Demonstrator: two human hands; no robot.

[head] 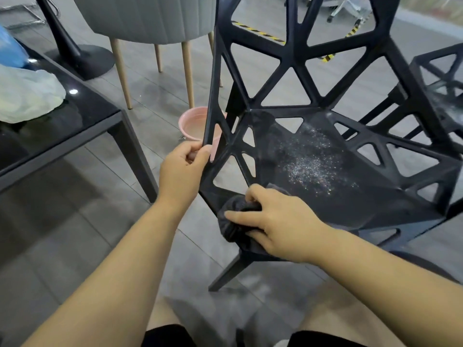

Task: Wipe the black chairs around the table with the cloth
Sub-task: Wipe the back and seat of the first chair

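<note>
Right hand: the right hand (278, 221) is curled over a bunched dark grey cloth (231, 222), pressing it on the seat's near corner.
Cloth: one only, under those fingers and touching the seat edge.
Left hand: the left hand (183, 169), just beyond and left of the right, grips the chair's side bar, with thumb and fingers closed round it.
Chair in hand: the black plastic chair with triangular cut-outs (338, 196) has a seat that runs away from the right hand, up and to the right.
Key relation: a pale speckled patch (310, 161) lies mid-seat, beyond and right of the cloth. The right hand is nearer, so I'd judge the next sweep goes outward along that line.
Bucket: one pink plastic bucket (190, 126) sits just beyond the left hand, behind the frame.
Table: one glossy black table (82, 113) stands left of the left hand.
Second chair: a matching black lattice chair (441, 96) is well beyond the right hand, making two black chairs in view.
Grey chair: one grey upholstered chair with wooden legs (150, 18) is farthest away, beyond the left hand.
</note>
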